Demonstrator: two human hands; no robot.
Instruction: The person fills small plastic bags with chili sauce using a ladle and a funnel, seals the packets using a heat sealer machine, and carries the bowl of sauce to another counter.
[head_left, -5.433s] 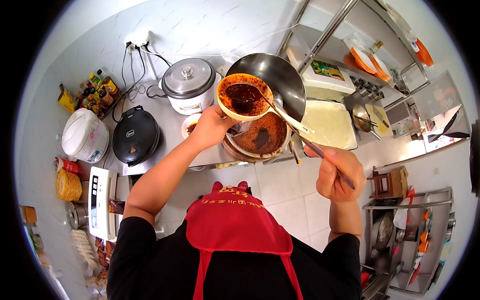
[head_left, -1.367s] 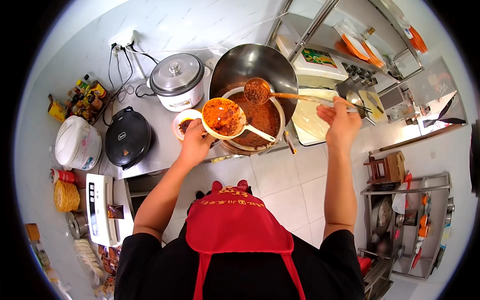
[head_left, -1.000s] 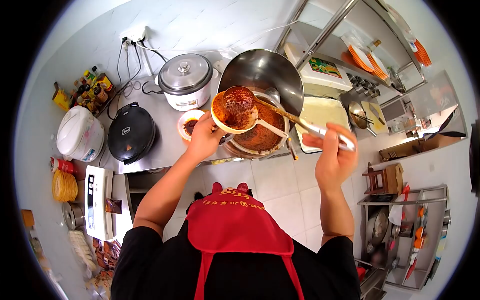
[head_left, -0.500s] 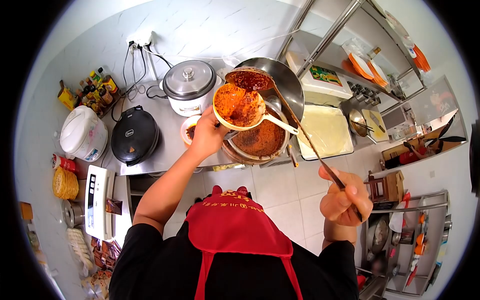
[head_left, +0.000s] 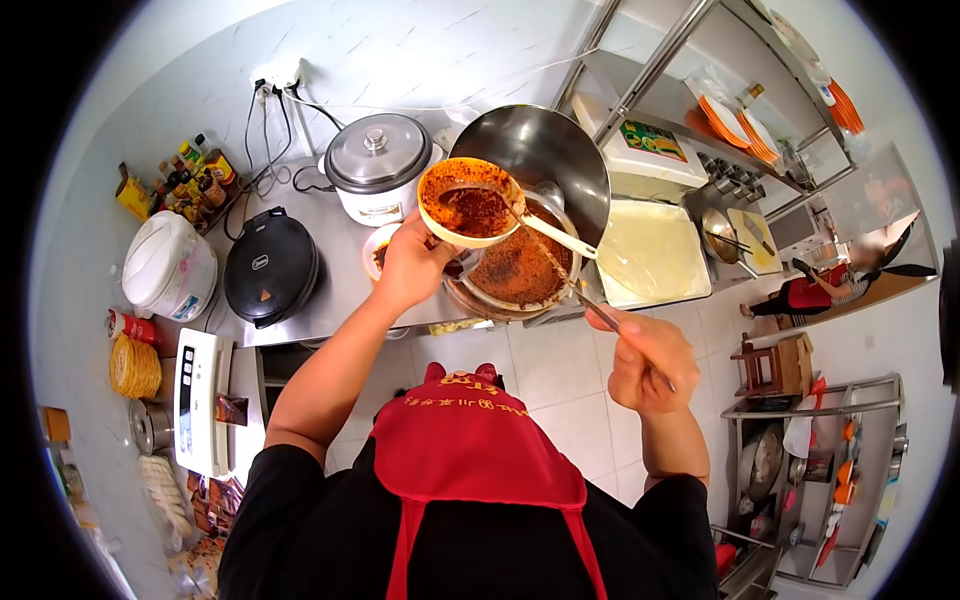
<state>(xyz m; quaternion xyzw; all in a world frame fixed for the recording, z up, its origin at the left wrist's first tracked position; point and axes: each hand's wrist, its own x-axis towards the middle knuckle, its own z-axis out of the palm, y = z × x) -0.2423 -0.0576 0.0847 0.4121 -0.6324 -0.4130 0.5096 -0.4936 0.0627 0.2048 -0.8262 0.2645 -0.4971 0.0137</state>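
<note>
My left hand (head_left: 415,262) is closed on the near-left side of a cream plastic dipper (head_left: 480,240), its inside smeared with red-brown chili sauce. The dipper's own handle juts out to the right, ungripped. My right hand (head_left: 652,365) grips the end of a long metal ladle (head_left: 548,255), whose bowl rests inside the dipper, partly hidden. Below both is a pot of thick red-brown chili sauce (head_left: 520,280). A small bowl (head_left: 372,255) with dark contents stands left of the pot, partly covered by my left hand.
Behind the pot sits a large steel basin (head_left: 540,150). A tray of pale yellow material (head_left: 650,250) lies right of it. A rice cooker (head_left: 378,165) and a black electric griddle (head_left: 270,268) stand left. Metal shelving (head_left: 650,80) rises at right; a person (head_left: 810,292) is in the background.
The ladle has gone from tilted above the dipper down into it. My right hand has moved left and slightly up. A person has come into view at right.
</note>
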